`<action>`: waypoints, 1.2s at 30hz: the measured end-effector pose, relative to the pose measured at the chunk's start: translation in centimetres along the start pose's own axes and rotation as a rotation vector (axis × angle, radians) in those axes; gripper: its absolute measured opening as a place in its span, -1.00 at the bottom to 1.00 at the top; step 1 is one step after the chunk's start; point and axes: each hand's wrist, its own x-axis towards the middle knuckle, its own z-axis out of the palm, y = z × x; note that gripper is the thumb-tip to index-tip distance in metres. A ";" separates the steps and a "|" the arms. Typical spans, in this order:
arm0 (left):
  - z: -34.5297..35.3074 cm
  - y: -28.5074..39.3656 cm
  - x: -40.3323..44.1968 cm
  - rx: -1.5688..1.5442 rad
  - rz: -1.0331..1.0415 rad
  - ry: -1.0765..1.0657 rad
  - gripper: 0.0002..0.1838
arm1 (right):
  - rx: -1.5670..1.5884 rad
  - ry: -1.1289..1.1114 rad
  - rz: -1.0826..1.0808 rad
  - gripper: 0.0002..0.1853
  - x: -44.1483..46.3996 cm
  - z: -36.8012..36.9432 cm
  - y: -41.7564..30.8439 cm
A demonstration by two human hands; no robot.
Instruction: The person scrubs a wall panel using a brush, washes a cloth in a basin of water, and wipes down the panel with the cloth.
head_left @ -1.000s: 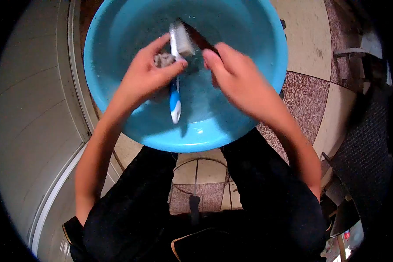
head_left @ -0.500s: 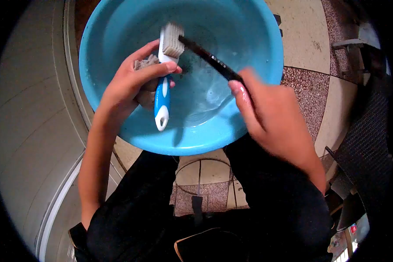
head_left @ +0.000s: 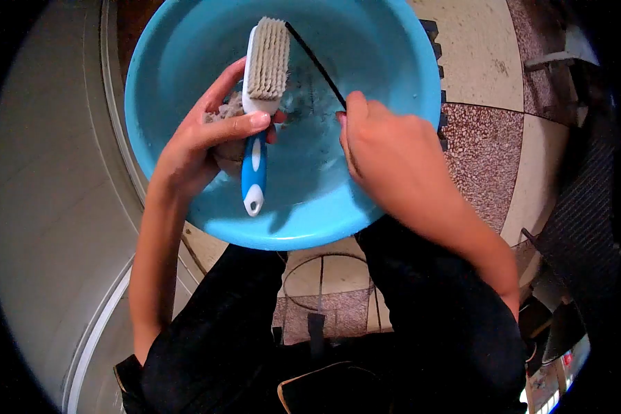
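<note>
My left hand is closed around a scrub brush with a blue and white handle, its pale bristles turned up. A wet, greyish wad of cloth is bunched in the same palm, behind the brush. My right hand grips a slim black tool, seen almost edge-on; its exact kind cannot be made out. The tool's far tip touches or lies very near the upper right edge of the bristles. Both hands are over a light blue basin holding shallow water with dark specks.
Tiled floor surrounds the basin, with a dark toothed object partly behind its right rim. A pale curved wall or panel stands at left. At right is a dark woven chair-like piece. My black-clothed legs flank the basin's near side.
The black tool has turned from showing its broad face to nearly edge-on, as my right hand moved left and rolled. The brush has tilted so its bristles face me more fully.
</note>
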 end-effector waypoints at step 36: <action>-1.9 -1.3 0.5 -0.256 0.092 0.064 -0.60 | 1.410 -0.184 0.419 -0.70 0.3 1.5 -1.6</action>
